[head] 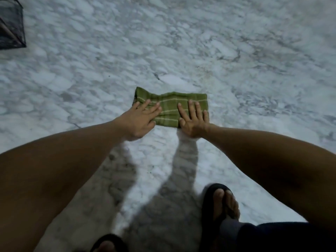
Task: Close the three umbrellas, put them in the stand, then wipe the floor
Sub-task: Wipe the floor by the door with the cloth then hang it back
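Note:
A folded green cloth [170, 104] with pale stripes lies flat on the white and grey marble floor [181, 42] at the centre of the view. My left hand [139, 120] presses on its left end with fingers spread. My right hand [193, 120] lies flat on its right end, fingers spread too. Both palms push down on the cloth rather than grip it. At the top left corner stands a dark mesh stand [11, 24], with a thin pale stick showing through its mesh.
My right foot in a dark sandal [221, 202] stands on the floor at the lower right, and the toe of another sandal [108, 243] shows at the bottom edge. Arm shadows fall on the marble between hands and feet.

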